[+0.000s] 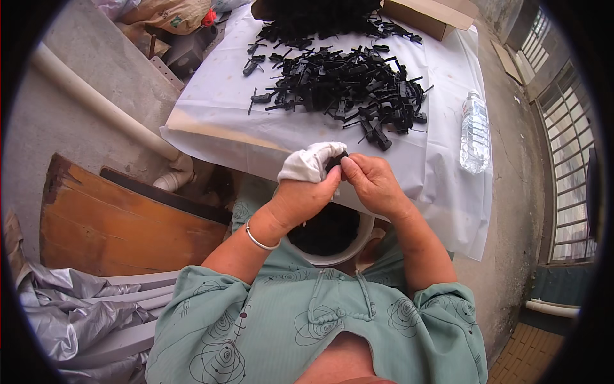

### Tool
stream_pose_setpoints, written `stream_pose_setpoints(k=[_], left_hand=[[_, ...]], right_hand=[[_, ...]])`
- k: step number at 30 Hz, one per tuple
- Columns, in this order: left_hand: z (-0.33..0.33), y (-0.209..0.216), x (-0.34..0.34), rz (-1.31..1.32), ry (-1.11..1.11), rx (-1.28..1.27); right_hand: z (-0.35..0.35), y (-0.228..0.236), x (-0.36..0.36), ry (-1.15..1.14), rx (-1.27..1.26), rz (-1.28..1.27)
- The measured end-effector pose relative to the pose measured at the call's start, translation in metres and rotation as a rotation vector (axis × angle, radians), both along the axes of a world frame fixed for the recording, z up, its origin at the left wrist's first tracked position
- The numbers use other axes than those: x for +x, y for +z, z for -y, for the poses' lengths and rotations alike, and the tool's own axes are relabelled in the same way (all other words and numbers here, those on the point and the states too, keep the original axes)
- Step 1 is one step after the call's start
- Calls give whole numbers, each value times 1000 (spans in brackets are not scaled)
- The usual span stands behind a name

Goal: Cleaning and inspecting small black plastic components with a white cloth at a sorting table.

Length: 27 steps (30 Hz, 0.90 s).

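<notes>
My left hand point(300, 198) is closed, with a white cloth covering point(308, 164) over its fingers, possibly part of a glove. Between its thumb and fingers sits a small black plastic part point(335, 161), partly hidden. The bare thumb and fingers of my right hand point(376, 182) pinch the same part from the right. Both hands meet just in front of the near table edge. Beyond them a heap of similar black plastic parts point(339, 77), many with thin stems, is spread over the white-covered table point(211, 102).
Under my hands a white bucket point(332, 260) holds a dark mass. A clear plastic bottle point(474, 134) stands at the table's right side. An open cardboard box point(428, 18) lies at the back. To the left are an orange-brown board point(121, 224) and a pale pipe point(105, 105).
</notes>
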<state>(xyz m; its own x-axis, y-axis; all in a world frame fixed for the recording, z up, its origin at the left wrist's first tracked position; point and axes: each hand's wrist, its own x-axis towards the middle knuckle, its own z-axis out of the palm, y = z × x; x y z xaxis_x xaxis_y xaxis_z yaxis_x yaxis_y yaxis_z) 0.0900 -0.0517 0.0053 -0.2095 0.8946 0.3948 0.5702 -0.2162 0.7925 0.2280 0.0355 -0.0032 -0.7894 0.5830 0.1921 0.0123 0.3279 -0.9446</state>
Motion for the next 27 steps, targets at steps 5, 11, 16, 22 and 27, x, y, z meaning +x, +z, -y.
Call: stream_pose_setpoints(k=[5, 11, 16, 22, 27], left_hand=[[2, 7, 9, -266, 110, 85], [6, 2, 2, 25, 57, 70], [6, 10, -9, 814, -134, -218], [3, 6, -6, 834, -170, -216], [-1, 9, -5, 990, -232, -213]], right_hand=[[5, -23, -14, -74, -102, -103], [8, -9, -14, -6, -223, -172], [-7, 20, 9, -54, 259, 264], [-12, 19, 14, -66, 309, 13], [-19, 5, 17, -18, 408, -33]])
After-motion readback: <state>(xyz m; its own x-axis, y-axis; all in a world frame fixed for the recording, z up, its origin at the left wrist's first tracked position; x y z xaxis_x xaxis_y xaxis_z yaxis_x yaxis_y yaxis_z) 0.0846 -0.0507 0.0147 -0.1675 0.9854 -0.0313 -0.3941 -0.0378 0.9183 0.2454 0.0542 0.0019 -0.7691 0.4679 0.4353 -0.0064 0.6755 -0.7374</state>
